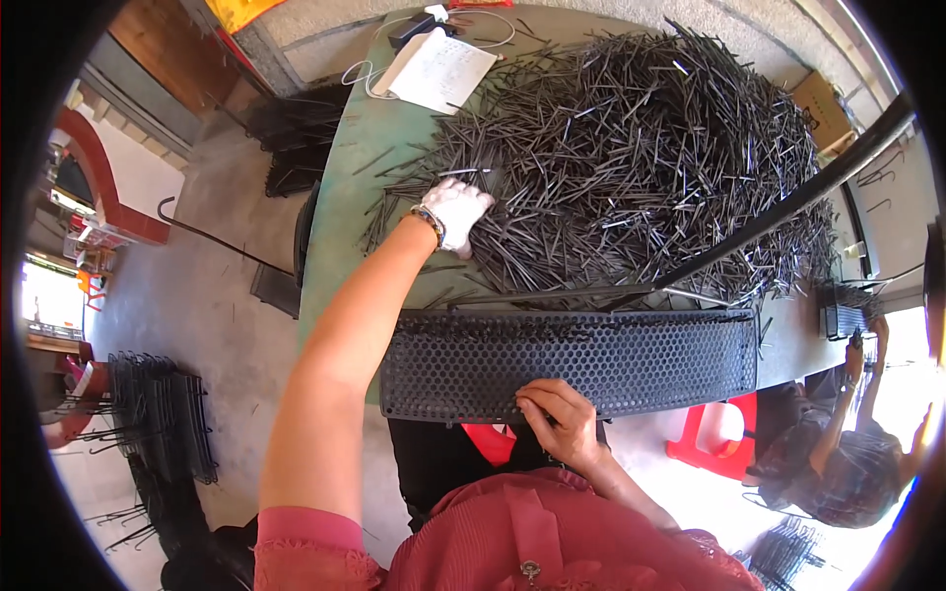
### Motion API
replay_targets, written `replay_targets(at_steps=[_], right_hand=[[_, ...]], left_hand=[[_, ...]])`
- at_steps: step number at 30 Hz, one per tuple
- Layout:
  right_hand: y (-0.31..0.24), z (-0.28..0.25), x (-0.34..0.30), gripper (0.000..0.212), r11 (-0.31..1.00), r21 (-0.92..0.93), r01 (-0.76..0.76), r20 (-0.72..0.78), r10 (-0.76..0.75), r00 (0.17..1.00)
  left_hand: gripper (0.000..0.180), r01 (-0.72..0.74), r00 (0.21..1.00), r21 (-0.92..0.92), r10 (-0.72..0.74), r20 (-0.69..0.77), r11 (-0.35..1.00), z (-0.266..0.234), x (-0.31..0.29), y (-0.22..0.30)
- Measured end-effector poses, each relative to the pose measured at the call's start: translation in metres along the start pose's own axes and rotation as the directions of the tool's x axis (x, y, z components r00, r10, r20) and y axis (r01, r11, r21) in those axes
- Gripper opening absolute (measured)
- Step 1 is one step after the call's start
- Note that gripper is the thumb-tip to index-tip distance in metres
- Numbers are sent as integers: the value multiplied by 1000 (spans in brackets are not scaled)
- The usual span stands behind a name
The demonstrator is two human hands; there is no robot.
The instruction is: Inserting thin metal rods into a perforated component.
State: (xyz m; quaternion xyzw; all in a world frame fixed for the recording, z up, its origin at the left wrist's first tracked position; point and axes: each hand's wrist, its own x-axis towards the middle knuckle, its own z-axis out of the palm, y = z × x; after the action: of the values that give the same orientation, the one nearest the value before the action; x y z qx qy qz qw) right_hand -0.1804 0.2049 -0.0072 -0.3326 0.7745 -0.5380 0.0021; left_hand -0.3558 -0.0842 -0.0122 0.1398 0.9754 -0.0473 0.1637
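Observation:
My left hand (456,212), in a white glove with a beaded bracelet at the wrist, reaches into the left edge of a large heap of thin black sticks (631,148). Its fingers curl down around sticks there, with the tips hidden. A long black tray full of small round holes (650,360) lies along the table's near edge. Short dark pieces line part of its far side. Over the tray's front part my bare right hand (562,422) is closed, thumb and fingertips pinched together. Anything in that pinch is too small to make out.
A pale green table (360,187) carries the heap, an open notebook (434,71) and a white cable. A dark bar (778,222) crosses above the heap. A red stool (714,438) stands beyond the tray. Another person (838,463) works at right. Black racks (163,414) stand left.

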Motion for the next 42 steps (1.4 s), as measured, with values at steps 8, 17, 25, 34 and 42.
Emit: replay_targets(at_steps=[8,17,25,34,42], right_hand=[[4,1,0,13,998,-40,41,-25,-42,999],[4,3,1,12,995,-64,74,-31,-76,997],[3,6,3,13,988,-116,104,-35,-109,993],[2,9,4,14,980,-155,122,-49,-131,990],[2,10,2,15,976,-179,123,-35,-131,991]], left_hand=[[50,-66,981,61,75,-178,996,4,-17,12],[83,23,999,-8,-23,23,1000,0,-5,26],[69,124,990,-109,-131,-58,986,11,-21,28],[48,102,989,16,-100,-111,995,23,-15,19],[49,155,982,-365,-184,-45,918,14,-29,4]])
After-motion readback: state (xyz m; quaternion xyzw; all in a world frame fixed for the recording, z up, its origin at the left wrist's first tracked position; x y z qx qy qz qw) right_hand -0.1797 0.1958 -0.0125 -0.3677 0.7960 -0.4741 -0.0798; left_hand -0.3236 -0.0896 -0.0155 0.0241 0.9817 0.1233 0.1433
